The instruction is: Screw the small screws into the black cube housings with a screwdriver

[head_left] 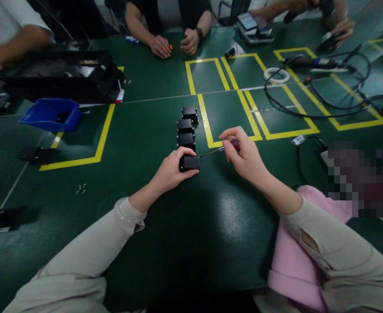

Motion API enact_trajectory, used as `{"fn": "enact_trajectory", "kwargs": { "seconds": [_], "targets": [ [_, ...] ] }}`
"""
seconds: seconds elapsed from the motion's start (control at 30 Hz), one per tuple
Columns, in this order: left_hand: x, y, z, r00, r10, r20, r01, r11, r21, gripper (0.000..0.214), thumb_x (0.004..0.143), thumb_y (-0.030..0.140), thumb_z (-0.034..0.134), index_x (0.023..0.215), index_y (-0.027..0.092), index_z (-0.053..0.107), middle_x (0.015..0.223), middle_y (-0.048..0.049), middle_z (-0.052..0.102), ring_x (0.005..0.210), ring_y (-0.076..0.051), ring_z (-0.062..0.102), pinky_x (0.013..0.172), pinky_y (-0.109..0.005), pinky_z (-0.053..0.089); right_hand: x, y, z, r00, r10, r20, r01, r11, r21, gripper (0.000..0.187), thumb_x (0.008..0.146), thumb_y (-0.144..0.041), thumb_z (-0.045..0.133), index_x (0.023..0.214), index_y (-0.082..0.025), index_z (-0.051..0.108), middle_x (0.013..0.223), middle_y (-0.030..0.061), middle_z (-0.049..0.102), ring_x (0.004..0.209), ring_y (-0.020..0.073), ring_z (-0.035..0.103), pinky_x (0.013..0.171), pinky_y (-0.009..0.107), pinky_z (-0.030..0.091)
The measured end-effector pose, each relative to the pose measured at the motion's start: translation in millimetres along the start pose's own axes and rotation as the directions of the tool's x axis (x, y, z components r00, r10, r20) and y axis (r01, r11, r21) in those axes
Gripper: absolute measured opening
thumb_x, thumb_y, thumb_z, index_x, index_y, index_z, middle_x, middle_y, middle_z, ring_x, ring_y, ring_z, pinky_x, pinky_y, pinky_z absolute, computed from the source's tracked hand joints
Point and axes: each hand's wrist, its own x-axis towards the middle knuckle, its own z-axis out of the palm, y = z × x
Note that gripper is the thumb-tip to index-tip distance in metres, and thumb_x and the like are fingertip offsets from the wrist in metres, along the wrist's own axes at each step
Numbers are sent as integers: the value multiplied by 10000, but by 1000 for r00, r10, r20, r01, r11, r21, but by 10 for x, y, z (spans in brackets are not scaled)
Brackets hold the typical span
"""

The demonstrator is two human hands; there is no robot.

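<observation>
My left hand [170,169] is closed around a small black box [190,163] on the green table, thumb along its near side and fingers over the far side. My right hand [243,154] pinches the handle of a screwdriver [214,151], its thin shaft pointing left. The screwdriver's tip meets the right end of the held box, at or very near a corner; exact contact is too small to tell. Just beyond, several similar black boxes [185,126] stand in a row leading away from me, with small shiny screw heads at their ends.
Loose screws [81,188] lie on the left. A blue bin [52,114] and a long black housing [61,74] stand at back left. Yellow tape [230,143] outlines rectangles. Black cables [309,115] and a white tape roll [276,75] lie right. Co-workers' hands [161,46] rest across the table.
</observation>
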Motion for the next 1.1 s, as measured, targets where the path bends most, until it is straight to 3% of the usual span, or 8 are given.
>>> {"fn": "enact_trajectory", "kwargs": {
  "seconds": [0.2, 0.37, 0.57, 0.73, 0.9, 1.1],
  "targets": [
    [1, -12, 10, 1000, 14, -6, -14, 1000, -12, 400, 820, 323, 770, 1148, 216, 570, 1174, -53, 662, 1058, -247, 628, 927, -378, 466, -2, 4, -1, 1000, 14, 5, -14, 1000, -6, 146, 992, -347, 543, 903, -231, 541, 583, -69, 488, 508, 107, 478, 556, 292, 347],
    [4, -6, 5, 1000, 3, 1, -3, 1000, -6, 404, 820, 337, 767, 1151, 224, 565, 1182, -50, 657, 1069, -248, 625, 935, -378, 464, -6, 2, 1, 1000, 16, -5, -16, 1000, 2, 88, 989, -301, 528, 1036, -230, 546, 690, -45, 545, 579, 119, 536, 596, 295, 391],
    [3, 2, -1, 1000, -4, 3, 4, 1000, -8, 396, 820, 337, 765, 1143, 223, 567, 1180, -49, 656, 1070, -250, 629, 933, -378, 468, -4, -5, 0, 1000, 22, 6, -22, 1000, -12, 122, 996, -337, 537, 927, -237, 533, 622, -59, 520, 531, 111, 503, 581, 298, 373],
    [2, -7, 2, 1000, -3, 3, 4, 1000, -8, 403, 818, 346, 768, 1147, 226, 569, 1179, -50, 656, 1070, -253, 631, 925, -377, 471, -10, -10, -4, 1000, 16, -4, -16, 1000, -18, 69, 987, -274, 523, 1046, -239, 533, 698, -43, 550, 589, 124, 541, 615, 305, 400],
    [2, 2, 3, 1000, -1, 0, 1, 1000, -13, 400, 819, 333, 771, 1145, 219, 570, 1175, -48, 657, 1061, -247, 627, 926, -374, 466, -9, -1, -3, 1000, 29, 8, -29, 1000, -6, 142, 996, -345, 531, 903, -239, 527, 636, -47, 528, 559, 121, 521, 596, 306, 377],
    [-2, -9, 11, 1000, -16, 6, 16, 1000, -3, 407, 816, 351, 763, 1150, 227, 566, 1182, -52, 658, 1078, -259, 629, 934, -389, 470, -7, 6, 0, 1000, 14, 1, -14, 1000, 10, 80, 990, -288, 512, 1044, -233, 535, 729, -33, 559, 627, 127, 555, 619, 301, 400]
  ]
}}
